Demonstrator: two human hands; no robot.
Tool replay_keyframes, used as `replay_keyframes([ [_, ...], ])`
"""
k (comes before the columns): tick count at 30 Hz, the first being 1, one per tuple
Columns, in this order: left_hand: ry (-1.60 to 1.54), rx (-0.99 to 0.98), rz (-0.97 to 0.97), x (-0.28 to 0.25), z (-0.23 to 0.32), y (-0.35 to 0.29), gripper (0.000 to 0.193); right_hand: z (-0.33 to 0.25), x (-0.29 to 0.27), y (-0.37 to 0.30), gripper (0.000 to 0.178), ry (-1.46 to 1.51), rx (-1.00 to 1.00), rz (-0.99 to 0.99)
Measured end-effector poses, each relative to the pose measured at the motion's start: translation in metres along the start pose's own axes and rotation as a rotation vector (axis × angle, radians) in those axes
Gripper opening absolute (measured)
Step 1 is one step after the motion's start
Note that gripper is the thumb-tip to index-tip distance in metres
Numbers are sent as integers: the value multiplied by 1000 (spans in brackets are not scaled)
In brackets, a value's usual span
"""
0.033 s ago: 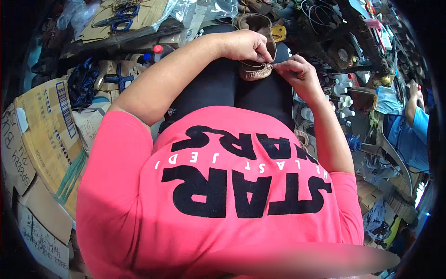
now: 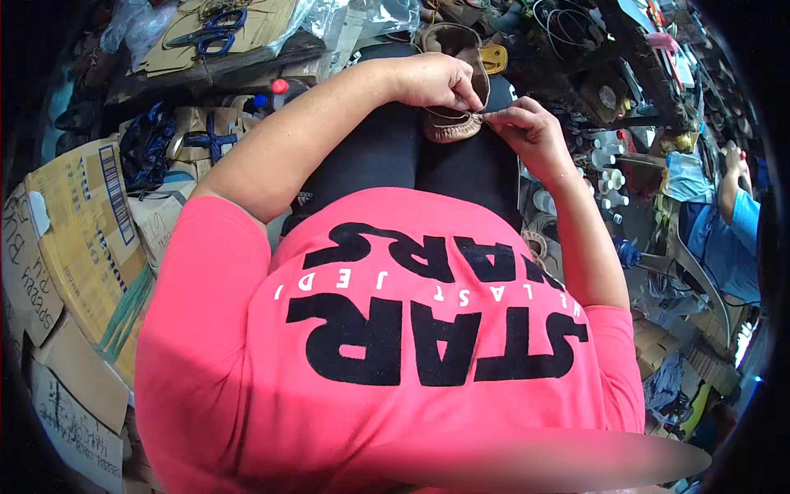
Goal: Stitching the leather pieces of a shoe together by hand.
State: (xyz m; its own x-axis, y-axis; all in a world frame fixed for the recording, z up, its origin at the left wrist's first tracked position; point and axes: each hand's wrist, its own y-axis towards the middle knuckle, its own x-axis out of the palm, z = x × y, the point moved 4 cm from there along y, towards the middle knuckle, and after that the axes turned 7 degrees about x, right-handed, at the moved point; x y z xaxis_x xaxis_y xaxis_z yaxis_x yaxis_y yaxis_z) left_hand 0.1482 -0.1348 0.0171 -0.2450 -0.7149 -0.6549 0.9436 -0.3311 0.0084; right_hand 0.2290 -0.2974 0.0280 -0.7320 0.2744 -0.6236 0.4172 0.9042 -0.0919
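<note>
A brown leather moccasin (image 2: 452, 130) rests on my lap between my thighs, its gathered toe pointing toward me. My left hand (image 2: 443, 82) reaches over the shoe's opening and pinches a thin brown lace (image 2: 469, 115) at the front of it. On the other side, my right hand (image 2: 531, 132) is closed in a pinch on the same lace, close to the shoe's edge. The two hands' fingertips are nearly together above the toe. Part of the shoe's inside is covered by my left hand.
Blue-handled scissors (image 2: 218, 34) lie on cardboard on a bench at the upper left. Cardboard boxes (image 2: 86, 235) are stacked at my left. To my right stand several small bottles (image 2: 611, 177), and farther right another person's blue sleeve (image 2: 745, 221) shows.
</note>
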Motion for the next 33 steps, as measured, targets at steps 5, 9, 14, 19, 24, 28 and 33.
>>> replay_keyframes([
  [5,67,53,-2,0,-2,0,27,-40,-1,5,18,-637,-249,-34],
  [9,112,149,90,1,-10,10,28,-47,9,11,20,-761,-215,-74],
  [14,126,148,311,4,-7,2,24,-15,9,15,12,-292,-79,14],
  [19,225,-111,504,10,22,-59,35,21,-18,-12,25,415,372,-109],
  [24,221,-453,255,-28,5,-125,25,65,-107,-74,31,1518,-267,-156],
  [28,109,-538,506,-50,-4,-121,36,117,-107,-88,30,275,514,180],
  [33,-1665,234,880,-31,22,-60,39,116,-34,-70,30,-207,496,28],
])
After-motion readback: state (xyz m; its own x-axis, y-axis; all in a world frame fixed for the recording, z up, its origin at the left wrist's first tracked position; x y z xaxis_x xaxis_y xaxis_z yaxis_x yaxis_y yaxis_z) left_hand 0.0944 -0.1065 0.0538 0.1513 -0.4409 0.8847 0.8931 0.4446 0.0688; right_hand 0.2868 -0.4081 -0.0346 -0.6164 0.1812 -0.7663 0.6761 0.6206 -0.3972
